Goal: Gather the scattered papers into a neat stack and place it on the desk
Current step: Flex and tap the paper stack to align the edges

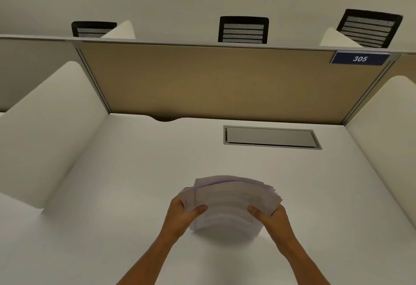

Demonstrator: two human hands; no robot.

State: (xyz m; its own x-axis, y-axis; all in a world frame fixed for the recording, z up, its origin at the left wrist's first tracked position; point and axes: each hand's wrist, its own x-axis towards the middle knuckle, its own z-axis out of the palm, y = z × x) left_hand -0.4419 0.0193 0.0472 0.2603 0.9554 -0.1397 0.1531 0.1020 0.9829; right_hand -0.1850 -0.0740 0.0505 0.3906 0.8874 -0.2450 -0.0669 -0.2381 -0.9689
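Observation:
A bundle of white printed papers is held over the white desk, near its front middle. The sheets are fanned unevenly at their far and right edges, and the bundle bows upward. My left hand grips its left side, thumb on top. My right hand grips its right side, thumb on the top sheet too. The near lower edge of the papers seems to touch the desk surface.
A tan partition panel closes the back of the desk, with white side dividers left and right. A grey cable hatch sits in the desk at back right. A blue sign reads 305. Black chair backs show beyond.

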